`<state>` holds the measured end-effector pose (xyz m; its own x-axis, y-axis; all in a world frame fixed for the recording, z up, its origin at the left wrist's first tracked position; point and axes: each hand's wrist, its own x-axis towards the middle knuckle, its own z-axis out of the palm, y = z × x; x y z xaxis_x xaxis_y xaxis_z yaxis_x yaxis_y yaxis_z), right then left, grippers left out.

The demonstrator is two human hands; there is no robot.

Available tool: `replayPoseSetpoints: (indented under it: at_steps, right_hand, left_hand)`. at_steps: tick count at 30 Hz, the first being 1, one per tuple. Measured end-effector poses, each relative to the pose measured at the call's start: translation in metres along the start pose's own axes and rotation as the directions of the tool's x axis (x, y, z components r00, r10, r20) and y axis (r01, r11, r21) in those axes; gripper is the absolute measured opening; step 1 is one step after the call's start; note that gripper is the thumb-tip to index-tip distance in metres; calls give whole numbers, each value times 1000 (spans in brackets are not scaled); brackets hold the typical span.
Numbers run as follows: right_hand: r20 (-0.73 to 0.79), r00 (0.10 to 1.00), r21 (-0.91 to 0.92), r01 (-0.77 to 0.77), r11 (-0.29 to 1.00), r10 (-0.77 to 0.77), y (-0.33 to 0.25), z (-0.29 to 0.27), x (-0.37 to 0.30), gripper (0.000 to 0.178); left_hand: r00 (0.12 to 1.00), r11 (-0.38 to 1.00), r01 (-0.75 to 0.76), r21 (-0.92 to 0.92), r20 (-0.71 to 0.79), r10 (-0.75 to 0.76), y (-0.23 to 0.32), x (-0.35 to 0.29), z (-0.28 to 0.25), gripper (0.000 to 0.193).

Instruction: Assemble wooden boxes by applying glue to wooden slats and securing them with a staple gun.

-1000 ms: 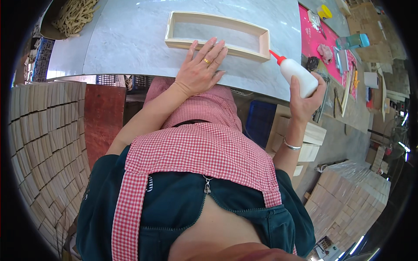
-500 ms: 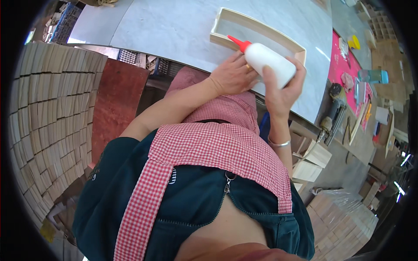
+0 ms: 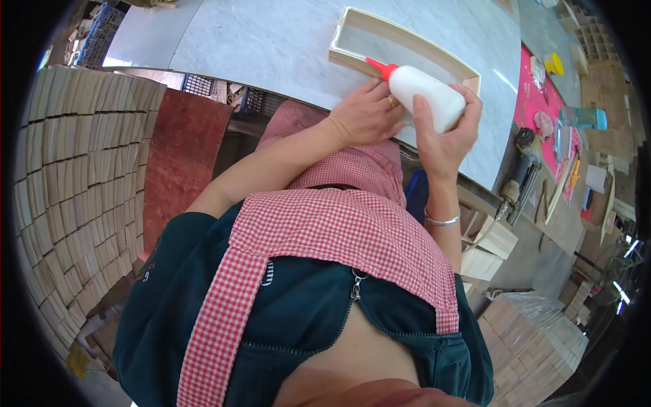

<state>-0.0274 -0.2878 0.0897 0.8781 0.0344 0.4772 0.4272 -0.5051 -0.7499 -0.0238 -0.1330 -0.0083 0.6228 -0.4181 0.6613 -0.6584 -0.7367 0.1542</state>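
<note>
In my right hand [image 3: 444,132] I hold a white squeeze glue bottle [image 3: 428,95], tilted so that its red nozzle [image 3: 382,68] points up and to the left. The thumb presses one side of it and the fingers wrap the other. Below the nozzle lies a long, shallow wooden frame [image 3: 400,35] with a rounded-looking far wall, resting on the tabletop. My left hand [image 3: 369,115], with a ring on one finger, is bent over the frame's near wall at the table edge. The bottle partly hides those fingertips.
The pale marbled tabletop [image 3: 251,41] extends left. Stacked wooden slats [image 3: 88,149] and a reddish board [image 3: 186,156] stand at the left. To the right are a power tool [image 3: 519,173], a pink mat [image 3: 532,98], a teal container [image 3: 590,118] and wooden boxes [image 3: 488,247].
The bottle and my right hand have shifted slightly to the right, the nozzle with them. My left hand stays at the frame's near wall, almost unmoved.
</note>
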Motion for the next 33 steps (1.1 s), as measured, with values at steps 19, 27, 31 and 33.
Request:
replayPoseSetpoints:
  at_steps: [19,27,31,33]
  right_hand:
    - [-257,952,-181,-216,959,166,32,-116,-31,52]
    - [-319,929,-233,-270,934,189,42,-138,-33,50]
    - [-340,905,-150,-322,935,257,50,-135,-31,48]
    - [-370,885,-62,-326,943,282,65,-132,-12,47]
  left_hand:
    - [998,997,29,66,50,-32,7,8,-4,39]
    - [996,995,42,88,73,-49,9,11,-4,41]
    - [997,997,28,66,69,-32,11,14,-9,39]
    - [992,997,60,45,108,-65,9,13,-8,41]
